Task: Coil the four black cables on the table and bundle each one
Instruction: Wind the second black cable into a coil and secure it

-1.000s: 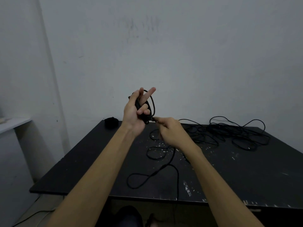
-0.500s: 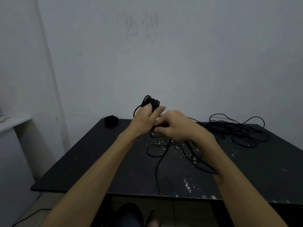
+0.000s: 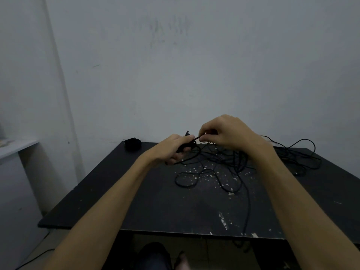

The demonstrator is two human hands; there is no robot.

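Note:
My left hand [image 3: 174, 148] grips a small coil of black cable [image 3: 187, 147] just above the far middle of the black table [image 3: 136, 201]. My right hand [image 3: 222, 131] pinches the same cable's strand close to the coil, to its right. The loose run of this cable [image 3: 247, 193] loops over the tabletop and drops past the front edge. A tangle of loose black cables [image 3: 298, 156] lies at the back right. One finished coiled bundle [image 3: 132, 144] sits at the back left corner.
A grey wall stands right behind the table. A pale shelf [image 3: 17, 147] juts out at the left. White flecks [image 3: 206, 174] mark the tabletop's middle. A thin cable [image 3: 33, 259] runs along the floor at lower left.
Both hands have dropped from chest height toward the table. My left hand's fingers closed round the coil. My right hand swung over and now sits above and right of the coil.

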